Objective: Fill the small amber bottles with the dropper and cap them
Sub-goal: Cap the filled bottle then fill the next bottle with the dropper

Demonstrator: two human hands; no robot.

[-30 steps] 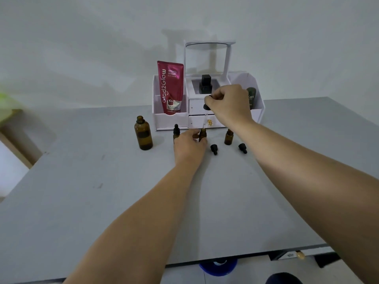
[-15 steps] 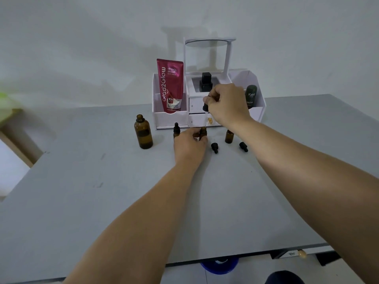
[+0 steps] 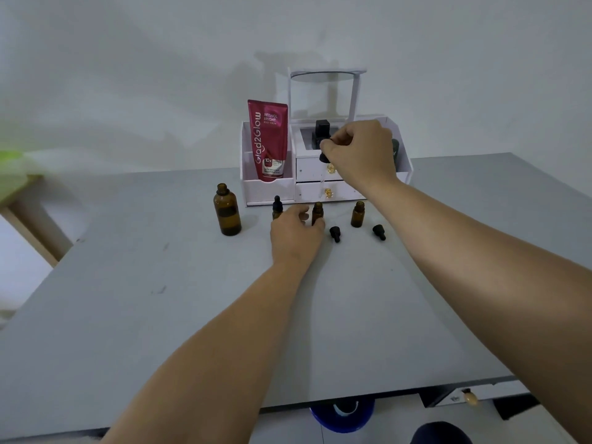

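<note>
Three small amber bottles in front of the white organizer. Middle bottle pinched by left hand; dropper gripped by right hand directly above. Filling step; next, probably squeezing the bulb, then capping with loose cap.

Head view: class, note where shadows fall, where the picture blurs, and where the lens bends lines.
Head view: the organizer casts a soft shadow on the wall; the green object at the left edge is blurred; the table edges splay from wide-angle distortion; the dropper glass is faint.
</note>
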